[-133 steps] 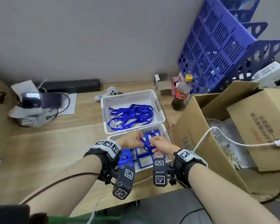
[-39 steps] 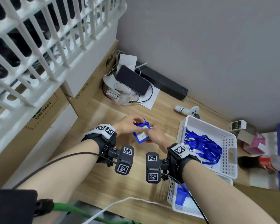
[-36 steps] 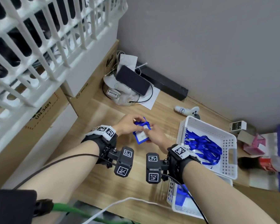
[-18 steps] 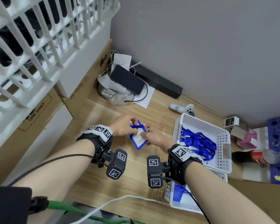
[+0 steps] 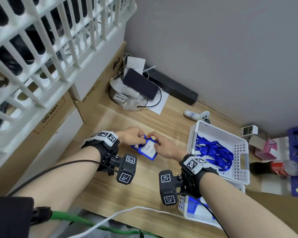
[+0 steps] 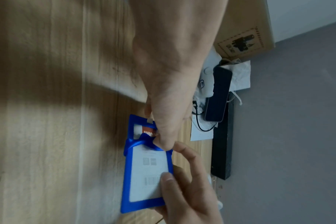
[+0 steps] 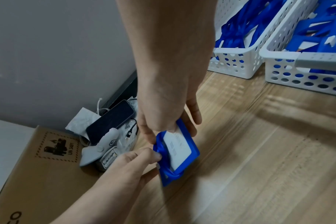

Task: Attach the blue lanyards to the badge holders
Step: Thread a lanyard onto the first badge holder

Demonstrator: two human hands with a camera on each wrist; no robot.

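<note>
Left hand [image 6: 169, 91] pinches blue lanyard [image 6: 142, 141] at badge holder [image 6: 146, 171] top; right hand [image 7: 163, 94] grips holder edge. Keep holder steady on bench [image 5: 144, 182], pull loop snug.

Blue badge holder [image 5: 149, 150], white perforated basket [image 5: 241, 166].
</note>
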